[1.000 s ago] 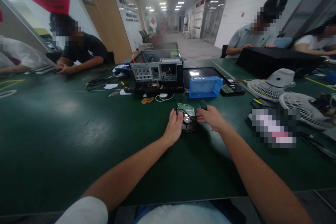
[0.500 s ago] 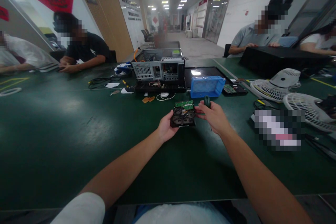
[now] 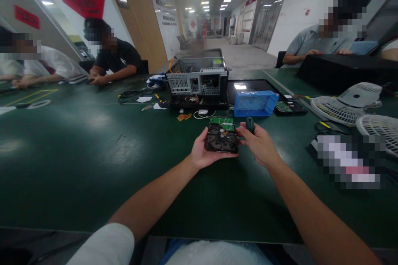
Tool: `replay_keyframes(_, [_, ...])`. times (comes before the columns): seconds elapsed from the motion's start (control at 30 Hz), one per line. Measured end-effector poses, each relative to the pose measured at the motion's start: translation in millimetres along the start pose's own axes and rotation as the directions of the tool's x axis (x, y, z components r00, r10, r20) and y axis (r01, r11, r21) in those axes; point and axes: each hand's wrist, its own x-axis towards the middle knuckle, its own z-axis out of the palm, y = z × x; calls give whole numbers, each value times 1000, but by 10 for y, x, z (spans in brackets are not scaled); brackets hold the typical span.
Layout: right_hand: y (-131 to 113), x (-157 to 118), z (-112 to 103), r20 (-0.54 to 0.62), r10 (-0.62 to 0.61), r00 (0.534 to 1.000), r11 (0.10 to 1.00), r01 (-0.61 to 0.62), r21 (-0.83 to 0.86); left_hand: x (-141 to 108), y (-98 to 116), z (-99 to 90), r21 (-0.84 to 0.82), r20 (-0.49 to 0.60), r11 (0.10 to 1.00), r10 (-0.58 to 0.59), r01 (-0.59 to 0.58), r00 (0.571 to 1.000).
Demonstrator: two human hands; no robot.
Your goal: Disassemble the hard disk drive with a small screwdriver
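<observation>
My left hand [image 3: 201,151] is closed around the left and lower edges of a hard drive [image 3: 222,137]. The drive's underside faces me, with a green circuit board at its far end and a dark metal body nearer. At its right side, my right hand [image 3: 259,144] grips a screwdriver with a dark green handle [image 3: 250,125] that points up between thumb and fingers. Its shaft and tip are hidden or too small to make out. The right fingertips are at the drive's right edge; whether they touch it I cannot tell.
Beyond the drive stand an open computer case [image 3: 199,83], a blue plastic bin [image 3: 256,103] and a dark flat panel [image 3: 248,85]. White fans [image 3: 340,101] and a pixelated item [image 3: 348,159] lie right on the green table [image 3: 93,165]. Several people sit at the far side.
The view has swung a little left, so everything sits further right. The hard drive is now tilted more toward me, showing more of its underside. Both hands keep their holds.
</observation>
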Motion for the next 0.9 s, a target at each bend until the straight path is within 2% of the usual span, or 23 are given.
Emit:
replay_keyframes(0.13, [-139,-64,62,6,51,999,988,-51,143,-19,49,-1,-14,-9,999,28,-28,1000])
replay_keyframes(0.3, [-143,19,-20,-24,42,999,987,-38,154,-175,210,-39,-30,-2,998,47,-47,999])
replay_keyframes(0.4, [-54,140,-149,-54,68,996,993,-62,102,-394,436,-113,-6,-67,994,106,-107,992])
replay_keyframes(0.5, [41,253,-263,-93,84,992,995,-78,68,-731,811,-269,72,-205,977,210,-199,956])
replay_keyframes(0.63, [113,341,-340,-118,73,990,996,-67,52,-1364,1488,-540,295,-400,914,383,-278,833])
replay_keyframes(0.7, [124,362,-352,-124,67,990,997,-61,51,-1731,1835,-659,428,-459,865,456,-260,763])
replay_keyframes(0.77, [124,374,-353,-134,67,989,997,-60,52,-2086,2148,-746,532,-503,820,507,-213,700])
replay_keyframes(0.83, [120,384,-348,-136,65,989,997,-58,57,-2381,2408,-791,604,-568,780,565,-163,599])
replay_keyframes(0.9, [120,399,-341,-135,57,989,997,-50,60,-2574,2611,-787,644,-633,762,582,-69,512])
